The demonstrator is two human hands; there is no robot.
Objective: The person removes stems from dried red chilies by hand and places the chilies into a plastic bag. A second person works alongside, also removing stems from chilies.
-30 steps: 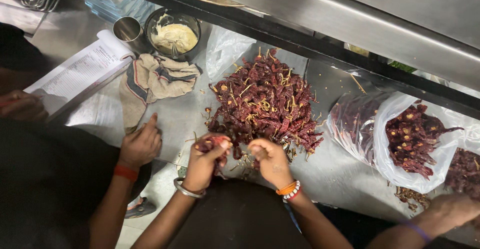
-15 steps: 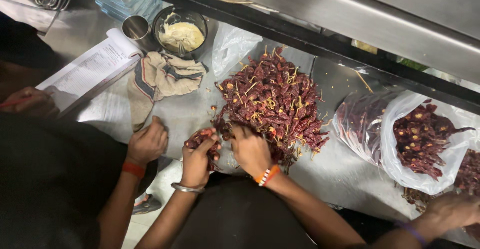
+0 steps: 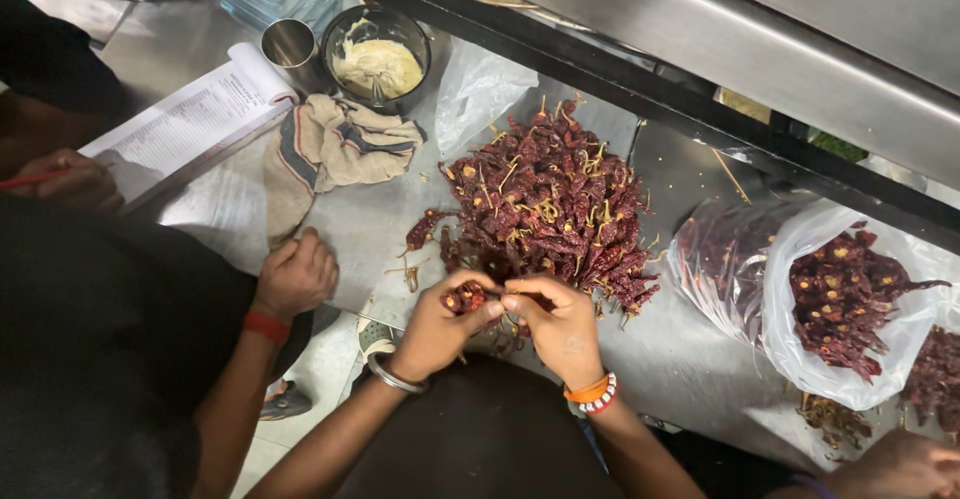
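Observation:
A big heap of dried red chillies (image 3: 550, 199) lies on the steel counter (image 3: 370, 224). At its near edge my left hand (image 3: 435, 327), wearing a silver bangle, is closed around a small bunch of chillies (image 3: 463, 297). My right hand (image 3: 560, 327), with orange and white bracelets, sits right beside it, and its fingertips pinch a chilli where the two hands meet. A few loose chillies (image 3: 425, 229) lie just left of the heap.
A clear bag of chillies (image 3: 850, 304) stands at the right. A rag (image 3: 330, 149), a bowl of pale paste (image 3: 378, 59), a steel cup (image 3: 290, 47) and an open booklet (image 3: 190, 124) are at the left. Other people's hands (image 3: 295, 277) rest nearby, one at bottom right (image 3: 900, 464).
My right hand reached into the heap, then drew back to meet my left hand. The view has shifted slightly.

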